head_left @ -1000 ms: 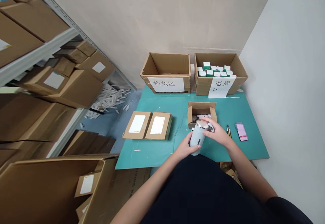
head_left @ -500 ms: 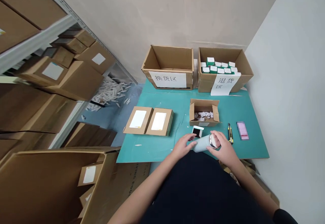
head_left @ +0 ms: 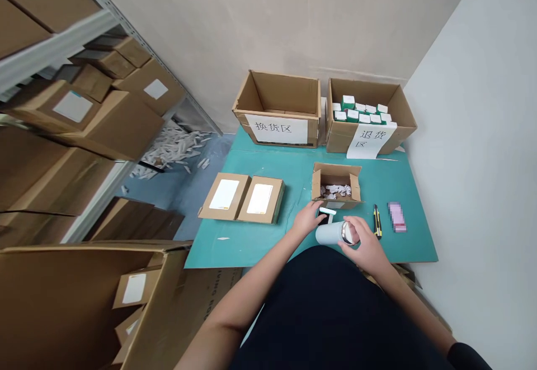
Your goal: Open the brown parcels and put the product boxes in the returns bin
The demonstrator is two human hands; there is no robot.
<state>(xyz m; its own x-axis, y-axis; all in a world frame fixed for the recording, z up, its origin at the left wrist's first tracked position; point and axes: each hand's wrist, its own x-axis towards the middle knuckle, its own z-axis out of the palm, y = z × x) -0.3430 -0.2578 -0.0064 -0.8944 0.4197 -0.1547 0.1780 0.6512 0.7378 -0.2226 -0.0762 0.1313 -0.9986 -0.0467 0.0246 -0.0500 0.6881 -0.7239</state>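
A pale blue insulated bottle (head_left: 328, 234) with a silver rim lies on its side in the air near the table's front edge. My right hand (head_left: 364, 245) is closed around its lid end. My left hand (head_left: 307, 220) is off the bottle and grips the left side of a small open white-and-green box (head_left: 331, 217) with a dark inside; the fingers partly cover this box. Just behind it stands an open cardboard box (head_left: 336, 178) with crumpled paper (head_left: 335, 190) inside.
A yellow-black utility knife (head_left: 377, 222) and a blurred pink item (head_left: 396, 217) lie to the right. Two labelled cartons (head_left: 242, 198) are at left. At the back stand a large open box (head_left: 277, 93) and another (head_left: 335, 138) holding several small green-white boxes. Shelving (head_left: 90, 29) is left.
My left hand has left the bottle's base and moved up and left to the small white-and-green box. The bottle stays in my right hand and is now more level.
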